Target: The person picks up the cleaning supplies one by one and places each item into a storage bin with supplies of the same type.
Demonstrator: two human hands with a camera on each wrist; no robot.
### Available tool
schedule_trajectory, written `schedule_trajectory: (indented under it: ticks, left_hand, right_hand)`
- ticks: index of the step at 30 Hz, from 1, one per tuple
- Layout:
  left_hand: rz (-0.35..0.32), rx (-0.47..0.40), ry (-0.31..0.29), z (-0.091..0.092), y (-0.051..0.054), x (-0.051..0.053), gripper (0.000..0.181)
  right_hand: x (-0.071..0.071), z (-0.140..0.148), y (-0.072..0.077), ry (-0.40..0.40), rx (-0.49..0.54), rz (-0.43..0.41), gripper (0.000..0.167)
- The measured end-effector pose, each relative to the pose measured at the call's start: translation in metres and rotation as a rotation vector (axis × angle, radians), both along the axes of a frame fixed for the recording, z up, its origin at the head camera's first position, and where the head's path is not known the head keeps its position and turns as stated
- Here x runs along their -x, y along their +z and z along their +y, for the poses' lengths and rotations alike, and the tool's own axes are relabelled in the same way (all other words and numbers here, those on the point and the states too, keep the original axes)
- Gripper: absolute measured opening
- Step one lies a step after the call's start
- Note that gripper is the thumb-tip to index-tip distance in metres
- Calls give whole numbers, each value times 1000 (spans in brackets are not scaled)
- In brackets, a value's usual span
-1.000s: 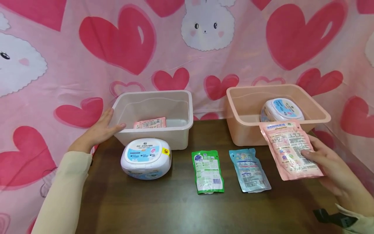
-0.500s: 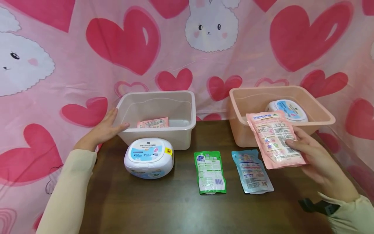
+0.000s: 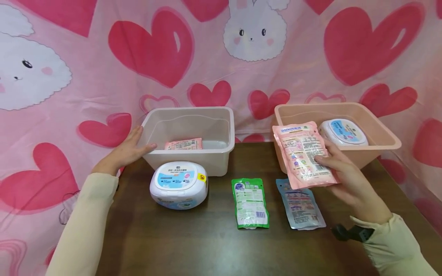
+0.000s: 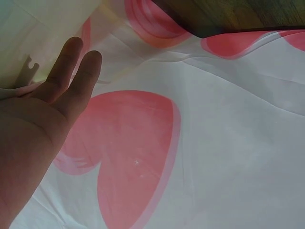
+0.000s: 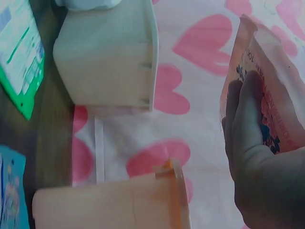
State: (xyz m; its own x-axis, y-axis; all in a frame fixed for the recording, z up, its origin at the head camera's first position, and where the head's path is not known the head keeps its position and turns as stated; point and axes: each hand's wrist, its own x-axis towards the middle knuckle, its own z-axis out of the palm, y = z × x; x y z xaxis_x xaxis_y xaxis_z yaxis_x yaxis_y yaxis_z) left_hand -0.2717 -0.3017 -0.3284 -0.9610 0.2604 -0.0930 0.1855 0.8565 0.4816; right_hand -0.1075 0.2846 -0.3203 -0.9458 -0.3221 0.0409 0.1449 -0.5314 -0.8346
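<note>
In the head view my right hand grips a pink pouch, thumb on its printed face and fingers behind. The pouch hangs in the air before the peach bin, above the blue pouch on the table. The right wrist view shows the fingers flat against the pouch's other side. My left hand is at the left end of the grey bin, fingers extended and thumb by the front rim. A second pink pouch lies inside that bin.
A white tub with a blue label stands before the grey bin. Another white tub sits in the peach bin. A green pouch lies on the brown table. Pink heart-patterned cloth hangs behind.
My right hand has carried the pink pouch leftward and slightly up, from the peach bin's right part to its left front corner. The left hand keeps its place at the grey bin.
</note>
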Motion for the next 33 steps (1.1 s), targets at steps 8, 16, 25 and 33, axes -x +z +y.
schedule_trajectory:
  ticks: [8, 16, 25, 33]
  left_hand:
    - [-2, -10, 21, -1, 6, 2, 108]
    - [-2, -40, 29, 1, 3, -3, 108]
    - [34, -22, 7, 9, -3, -1, 106]
    - [60, -22, 26, 4, -2, -4, 105]
  right_hand:
    - [16, -20, 11, 37, 52, -10, 66]
    - [28, -37, 11, 51, 88, -5, 69]
    - [50, -60, 16, 70, 178, -61, 68]
    - [83, -103, 25, 51, 144, -95, 68]
